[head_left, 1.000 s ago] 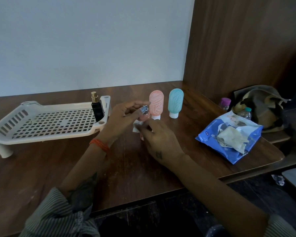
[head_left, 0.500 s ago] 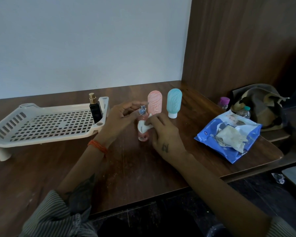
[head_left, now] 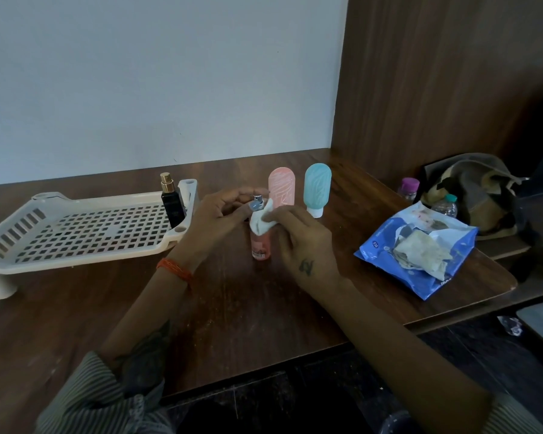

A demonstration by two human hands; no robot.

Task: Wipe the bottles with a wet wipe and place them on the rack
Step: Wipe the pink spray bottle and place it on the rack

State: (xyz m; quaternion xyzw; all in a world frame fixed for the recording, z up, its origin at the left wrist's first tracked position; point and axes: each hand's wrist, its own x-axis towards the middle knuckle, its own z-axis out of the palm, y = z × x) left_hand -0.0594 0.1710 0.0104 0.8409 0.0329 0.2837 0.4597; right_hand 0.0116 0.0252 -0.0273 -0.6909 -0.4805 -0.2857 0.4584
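Your wet wipe (head_left: pixel 261 221) has climbed since a moment ago, from the small pink spray bottle (head_left: pixel 260 245)'s body to its shoulder. There's open table (head_left: pixel 76 308) between the bottle and the rack (head_left: pixel 76 233) on your left. Your left hand (head_left: pixel 215 214) pinches the silver cap; your right hand (head_left: pixel 301 242) presses the bunched wipe against the upright bottle.
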